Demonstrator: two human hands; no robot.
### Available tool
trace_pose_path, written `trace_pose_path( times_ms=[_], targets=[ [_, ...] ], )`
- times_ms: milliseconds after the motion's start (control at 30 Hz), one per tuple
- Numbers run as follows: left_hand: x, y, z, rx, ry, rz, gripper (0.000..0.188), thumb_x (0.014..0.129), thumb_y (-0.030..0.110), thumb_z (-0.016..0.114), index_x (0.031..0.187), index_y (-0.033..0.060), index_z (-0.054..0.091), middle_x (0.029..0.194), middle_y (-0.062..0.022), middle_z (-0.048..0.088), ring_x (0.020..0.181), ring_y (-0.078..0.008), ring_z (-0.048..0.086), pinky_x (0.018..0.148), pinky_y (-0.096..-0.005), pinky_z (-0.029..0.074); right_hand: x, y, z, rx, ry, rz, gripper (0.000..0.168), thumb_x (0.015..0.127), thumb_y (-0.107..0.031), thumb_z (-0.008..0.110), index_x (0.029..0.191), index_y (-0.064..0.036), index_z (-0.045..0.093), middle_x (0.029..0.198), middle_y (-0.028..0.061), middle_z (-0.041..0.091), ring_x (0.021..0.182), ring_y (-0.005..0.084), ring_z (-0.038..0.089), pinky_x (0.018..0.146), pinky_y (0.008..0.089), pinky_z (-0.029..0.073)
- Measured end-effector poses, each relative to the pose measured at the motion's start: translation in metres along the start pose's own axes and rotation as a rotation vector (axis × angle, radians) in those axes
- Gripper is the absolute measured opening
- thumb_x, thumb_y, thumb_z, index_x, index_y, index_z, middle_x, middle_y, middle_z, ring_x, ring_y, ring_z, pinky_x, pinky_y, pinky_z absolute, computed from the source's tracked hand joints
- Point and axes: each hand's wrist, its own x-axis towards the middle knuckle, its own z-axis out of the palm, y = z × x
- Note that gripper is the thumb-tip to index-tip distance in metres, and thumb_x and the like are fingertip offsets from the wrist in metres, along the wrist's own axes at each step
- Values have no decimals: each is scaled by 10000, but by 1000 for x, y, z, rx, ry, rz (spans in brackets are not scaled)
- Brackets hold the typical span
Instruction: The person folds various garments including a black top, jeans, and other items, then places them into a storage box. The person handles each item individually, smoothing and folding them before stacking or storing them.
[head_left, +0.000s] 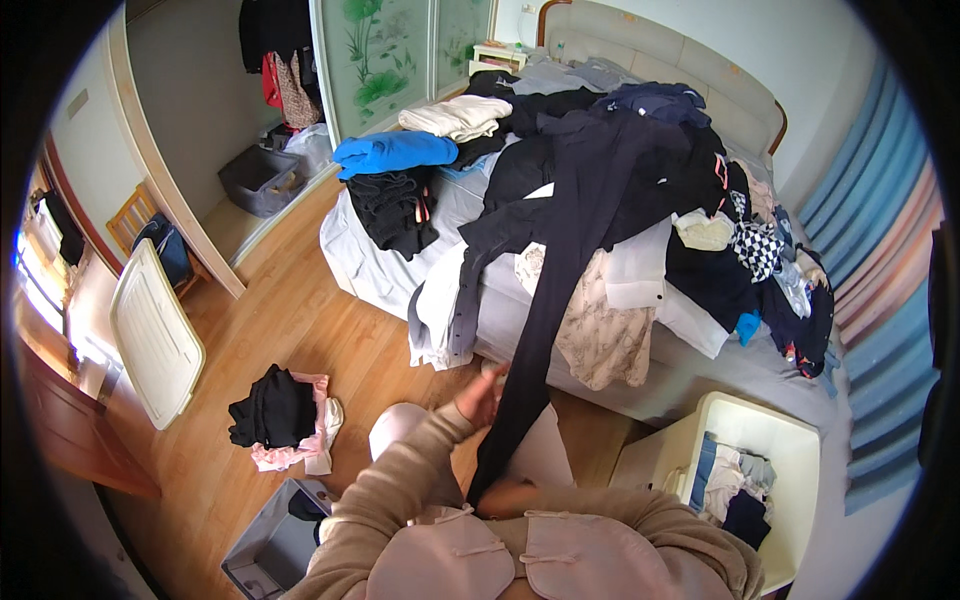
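Note:
A long black garment stretches from the heap of clothes on the bed down to my lap. My left hand is beside its left edge, fingers partly spread; whether it touches the cloth is unclear. Near my waist, my right hand lies at the garment's lower end, blurred and partly covered, so its grip cannot be made out. A folded blue garment rests on black knitwear at the bed's left side, next to folded cream cloth. A beige patterned garment hangs over the bed's edge.
A cream plastic bin holding folded clothes stands at the right. On the wooden floor at the left are a small clothes pile and a grey fabric box. A cream lid leans by a wooden chair.

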Motion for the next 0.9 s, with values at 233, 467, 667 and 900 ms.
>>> trace_pose_path(
  times_ms=[233,467,667,900],
  targets=[
    [-65,1,84,441,273,202,374,855,154,525,1194,22,442,996,-12,544,895,-98,497,770,-249,419,-16,39,-1,190,550,-694,303,824,-218,480,1031,-11,555,908,96,602,804,202,590,718,334,483],
    [-184,-24,80,948,-73,-121,329,837,171,535,1119,13,473,1004,-163,558,931,-244,520,808,-330,411,-55,126,-109,2233,990,-675,614,842,-536,389,1185,-33,469,1181,102,518,1057,218,503,896,413,399],
    [-158,6,111,1391,41,-526,394,787,335,569,968,-13,536,1097,-226,504,1007,-366,497,803,-392,423,-19,326,-175,2035,1627,-279,339,708,-179,603,969,37,590,919,125,613,784,228,590,733,323,484],
    [-211,30,65,1527,467,241,574,721,299,660,1154,-29,475,1150,-230,486,1083,-362,463,913,-407,368,-118,80,-222,1505,1205,-638,336,648,-26,533,971,59,567,888,143,613,830,232,593,775,315,483]
  ],
)
